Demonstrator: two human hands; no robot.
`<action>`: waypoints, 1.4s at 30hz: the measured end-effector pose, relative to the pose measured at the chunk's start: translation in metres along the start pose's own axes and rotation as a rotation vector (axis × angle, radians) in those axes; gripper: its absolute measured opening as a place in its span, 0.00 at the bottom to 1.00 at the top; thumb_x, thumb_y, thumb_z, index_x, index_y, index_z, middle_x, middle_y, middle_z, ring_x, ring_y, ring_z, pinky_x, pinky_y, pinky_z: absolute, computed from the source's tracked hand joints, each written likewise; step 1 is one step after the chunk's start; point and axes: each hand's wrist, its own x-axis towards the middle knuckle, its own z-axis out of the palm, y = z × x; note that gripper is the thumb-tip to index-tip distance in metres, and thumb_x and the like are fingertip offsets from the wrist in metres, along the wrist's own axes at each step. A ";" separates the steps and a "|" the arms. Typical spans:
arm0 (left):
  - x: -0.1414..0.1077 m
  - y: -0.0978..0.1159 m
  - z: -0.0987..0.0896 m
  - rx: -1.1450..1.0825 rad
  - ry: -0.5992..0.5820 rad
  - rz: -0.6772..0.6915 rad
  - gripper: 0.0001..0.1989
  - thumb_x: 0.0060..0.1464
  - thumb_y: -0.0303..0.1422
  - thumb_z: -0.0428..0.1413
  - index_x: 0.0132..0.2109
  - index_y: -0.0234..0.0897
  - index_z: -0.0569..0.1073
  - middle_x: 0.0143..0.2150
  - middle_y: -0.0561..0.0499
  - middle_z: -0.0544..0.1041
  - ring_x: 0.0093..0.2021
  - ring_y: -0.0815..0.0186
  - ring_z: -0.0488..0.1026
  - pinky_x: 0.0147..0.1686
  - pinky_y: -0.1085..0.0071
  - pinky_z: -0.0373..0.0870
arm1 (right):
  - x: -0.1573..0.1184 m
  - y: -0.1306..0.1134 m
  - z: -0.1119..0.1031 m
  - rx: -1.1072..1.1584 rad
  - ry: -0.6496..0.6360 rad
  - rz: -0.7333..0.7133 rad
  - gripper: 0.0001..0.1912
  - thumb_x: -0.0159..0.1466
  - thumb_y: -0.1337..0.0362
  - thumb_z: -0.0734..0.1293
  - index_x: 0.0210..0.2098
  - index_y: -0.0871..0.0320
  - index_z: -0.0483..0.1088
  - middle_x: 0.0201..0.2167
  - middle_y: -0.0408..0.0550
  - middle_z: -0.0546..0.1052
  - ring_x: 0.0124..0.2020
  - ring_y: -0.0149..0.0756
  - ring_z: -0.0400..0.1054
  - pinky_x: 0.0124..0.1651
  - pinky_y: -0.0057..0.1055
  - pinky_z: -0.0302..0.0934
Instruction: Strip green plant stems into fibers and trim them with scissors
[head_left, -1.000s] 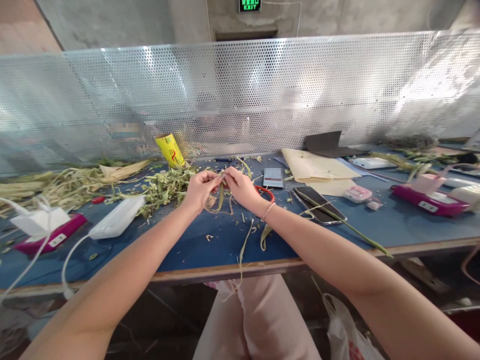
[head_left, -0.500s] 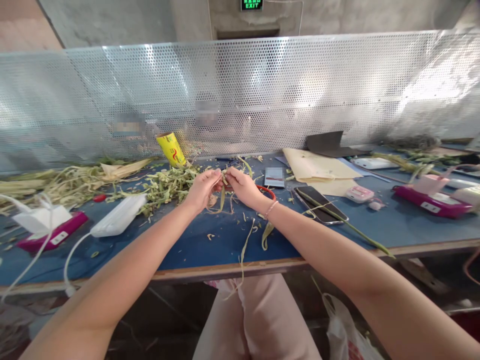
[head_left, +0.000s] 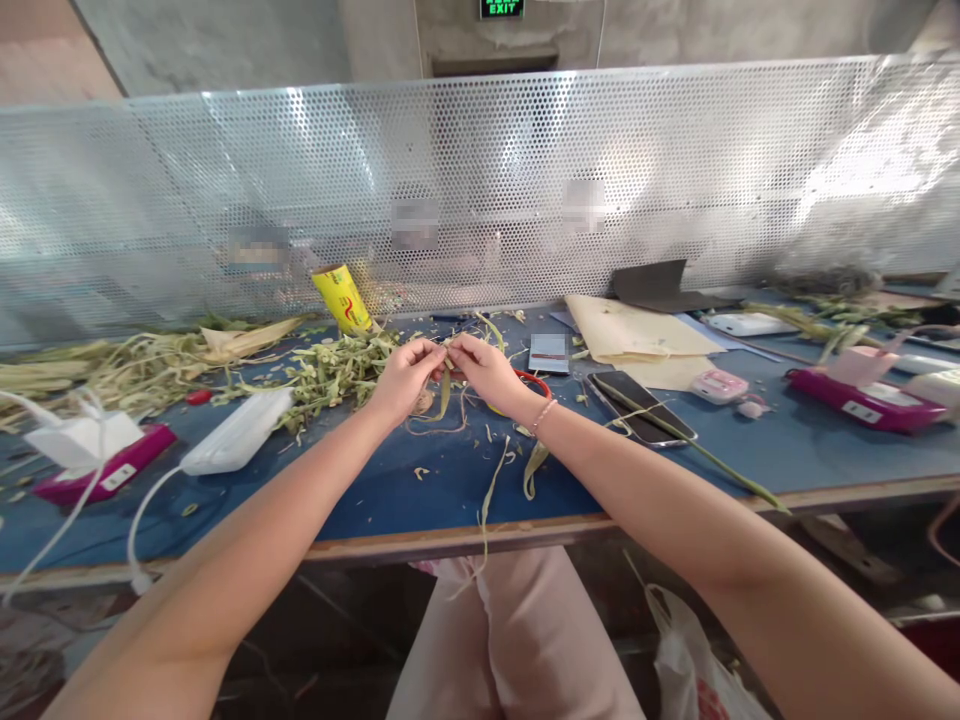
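Observation:
Over the middle of the blue table (head_left: pixel 375 500), my left hand (head_left: pixel 409 378) and my right hand (head_left: pixel 484 368) meet fingertip to fingertip. Both pinch a pale green plant strip (head_left: pixel 445 395), whose end hangs down below the fingers; its upper part is hidden by them. Just left of my left hand spreads a heap of small green plant pieces (head_left: pixel 337 370). Behind my right wrist shows part of a red-orange ring-like handle (head_left: pixel 534 380). Loose dry strips (head_left: pixel 491 490) lie nearer the front edge, one hanging over it.
A yellow tube (head_left: pixel 343 298) leans by the perforated metal screen (head_left: pixel 480 190). On the left are a white power bank (head_left: pixel 238 430) and a magenta power strip (head_left: pixel 112 470). A phone (head_left: pixel 641 408), a small tin (head_left: pixel 549 354) and tan paper (head_left: pixel 637 330) lie right.
My fingers have shifted slightly around the plant strip, with the thumbs now closer together. The things on the table have stayed in place.

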 end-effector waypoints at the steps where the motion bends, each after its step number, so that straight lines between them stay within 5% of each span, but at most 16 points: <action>1: 0.000 0.000 0.000 -0.006 -0.001 -0.003 0.07 0.43 0.34 0.56 0.25 0.34 0.69 0.20 0.55 0.67 0.22 0.74 0.62 0.25 0.75 0.59 | 0.000 0.000 0.000 0.010 -0.005 0.003 0.08 0.57 0.60 0.57 0.26 0.57 0.60 0.23 0.39 0.62 0.26 0.26 0.59 0.36 0.28 0.61; 19: -0.002 0.009 0.005 -0.096 0.053 -0.137 0.02 0.38 0.28 0.51 0.21 0.34 0.65 0.17 0.57 0.65 0.19 0.75 0.60 0.20 0.77 0.54 | 0.001 -0.006 -0.004 0.421 -0.088 0.187 0.11 0.53 0.61 0.63 0.22 0.58 0.57 0.21 0.37 0.59 0.25 0.23 0.56 0.32 0.24 0.58; 25: -0.004 0.005 0.007 -0.034 0.023 -0.122 0.06 0.41 0.30 0.52 0.21 0.35 0.63 0.16 0.57 0.63 0.17 0.76 0.58 0.19 0.77 0.53 | 0.002 -0.005 -0.005 0.289 -0.114 0.220 0.09 0.57 0.63 0.58 0.22 0.58 0.54 0.22 0.38 0.59 0.25 0.24 0.58 0.34 0.27 0.59; 33: -0.006 -0.002 0.009 0.017 -0.063 -0.073 0.09 0.44 0.31 0.51 0.20 0.35 0.61 0.15 0.57 0.62 0.16 0.76 0.57 0.18 0.76 0.52 | 0.000 -0.003 -0.005 -0.118 -0.058 0.020 0.13 0.60 0.57 0.54 0.22 0.56 0.53 0.20 0.38 0.58 0.23 0.26 0.54 0.29 0.25 0.53; 42: -0.008 -0.002 0.012 0.048 -0.089 -0.035 0.07 0.43 0.28 0.50 0.20 0.35 0.62 0.15 0.58 0.62 0.17 0.76 0.57 0.19 0.77 0.53 | 0.002 -0.007 -0.004 0.099 -0.013 0.164 0.10 0.54 0.64 0.55 0.18 0.57 0.52 0.18 0.38 0.55 0.21 0.25 0.54 0.24 0.24 0.55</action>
